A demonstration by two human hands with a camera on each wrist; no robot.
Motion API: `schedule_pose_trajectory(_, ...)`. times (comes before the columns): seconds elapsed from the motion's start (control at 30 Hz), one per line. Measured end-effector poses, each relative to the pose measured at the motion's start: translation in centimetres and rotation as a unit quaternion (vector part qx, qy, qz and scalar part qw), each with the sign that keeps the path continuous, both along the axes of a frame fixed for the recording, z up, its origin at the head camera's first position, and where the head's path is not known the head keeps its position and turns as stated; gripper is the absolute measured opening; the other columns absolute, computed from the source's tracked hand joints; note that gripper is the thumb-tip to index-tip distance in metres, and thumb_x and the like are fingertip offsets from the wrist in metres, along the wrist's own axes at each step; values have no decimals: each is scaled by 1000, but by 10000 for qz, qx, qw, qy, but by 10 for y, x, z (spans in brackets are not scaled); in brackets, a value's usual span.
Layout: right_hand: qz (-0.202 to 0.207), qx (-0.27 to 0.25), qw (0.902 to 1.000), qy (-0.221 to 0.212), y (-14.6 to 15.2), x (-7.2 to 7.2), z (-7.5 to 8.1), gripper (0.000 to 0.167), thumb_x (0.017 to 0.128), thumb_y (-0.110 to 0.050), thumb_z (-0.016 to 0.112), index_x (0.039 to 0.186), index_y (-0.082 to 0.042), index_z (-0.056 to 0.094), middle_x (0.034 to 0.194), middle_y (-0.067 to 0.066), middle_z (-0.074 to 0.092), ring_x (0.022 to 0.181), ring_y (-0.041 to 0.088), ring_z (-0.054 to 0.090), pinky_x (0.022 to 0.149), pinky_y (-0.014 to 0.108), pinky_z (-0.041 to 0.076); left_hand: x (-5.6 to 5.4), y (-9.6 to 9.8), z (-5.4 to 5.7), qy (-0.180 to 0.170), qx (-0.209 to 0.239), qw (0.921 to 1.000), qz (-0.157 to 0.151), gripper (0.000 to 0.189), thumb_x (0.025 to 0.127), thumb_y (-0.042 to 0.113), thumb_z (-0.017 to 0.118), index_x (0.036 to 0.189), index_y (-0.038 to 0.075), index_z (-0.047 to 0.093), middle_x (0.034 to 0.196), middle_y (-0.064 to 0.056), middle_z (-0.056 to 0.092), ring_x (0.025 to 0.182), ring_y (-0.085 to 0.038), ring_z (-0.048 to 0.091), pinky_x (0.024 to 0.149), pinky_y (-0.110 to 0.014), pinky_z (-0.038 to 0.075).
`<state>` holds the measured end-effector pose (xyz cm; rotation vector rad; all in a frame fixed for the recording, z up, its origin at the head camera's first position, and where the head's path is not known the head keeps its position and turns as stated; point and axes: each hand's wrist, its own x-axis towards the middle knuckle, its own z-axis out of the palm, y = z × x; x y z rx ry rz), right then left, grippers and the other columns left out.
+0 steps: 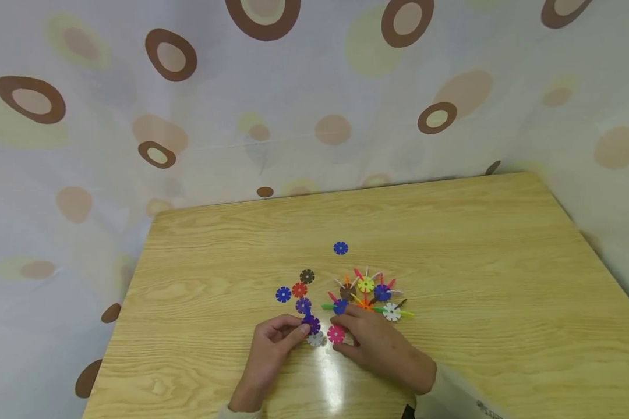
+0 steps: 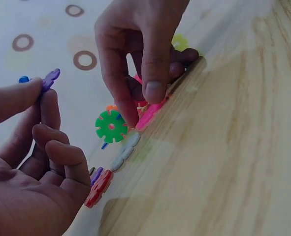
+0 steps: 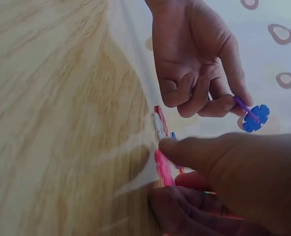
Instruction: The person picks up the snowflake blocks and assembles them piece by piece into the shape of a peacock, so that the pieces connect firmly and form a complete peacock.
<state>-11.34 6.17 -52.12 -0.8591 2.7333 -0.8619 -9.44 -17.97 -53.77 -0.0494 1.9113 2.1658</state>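
Note:
My left hand [image 1: 272, 343] pinches a purple notched building disc [image 1: 312, 325] between thumb and fingers, raised over the table. A blue notched disc [image 3: 256, 118] is slotted crosswise into it. My right hand [image 1: 374, 343] has its thumb and fingertips at opposite edges of a pink notched disc [image 1: 336, 334], which lies flat on the table. Beside the pink disc is a whitish disc [image 1: 315, 338], partly under the held pair in the head view. Just beyond my right hand is a joined cluster of colourful discs [image 1: 366, 284], some standing upright.
Loose discs lie left of the cluster: a dark brown one [image 1: 307, 276], a red one [image 1: 299, 290], a blue one [image 1: 283, 294] and a purple one [image 1: 303, 305]. Another blue disc [image 1: 340, 248] lies farther back. The wooden table [image 1: 477, 244] meets a patterned curtain [image 1: 304, 116].

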Motion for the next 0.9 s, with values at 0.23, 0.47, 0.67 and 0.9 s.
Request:
schedule_pose_trajectory(0.23,-308,22,9955,-891,-6,-2,7,26,92,-18,88,114,-9,77,103,-3,69,85,8,61,72,24,57,1,5,-1,-170,-142,9996,151,30,97,3,77,112,-21,68,92,11,82,80,-2,70,76,-16,59)
schedule_pose_trajectory(0.47,-464,-455,9812,-1815,-2,-1,11,25,90,-16,91,101,-16,68,88,-6,62,76,8,55,64,22,50,2,7,1,-288,-180,9992,224,29,98,5,77,111,-19,70,90,11,81,76,-3,67,73,-17,57)
schedule_pose_trajectory(0.67,-423,-1605,9741,-1533,5,0,6,18,93,-10,86,94,-16,69,85,-7,72,75,-2,65,68,20,60,1,9,0,-304,-195,9986,385,26,98,6,77,107,-17,71,84,10,78,71,-4,62,69,-17,54)
schedule_pose_trajectory(0.9,-760,-2868,9407,-1642,8,0,10,15,94,-7,85,107,-9,77,99,6,81,87,6,77,79,25,68,4,12,5,-170,-46,9988,462,30,97,4,75,105,-24,67,80,10,76,69,-4,60,69,-17,54)
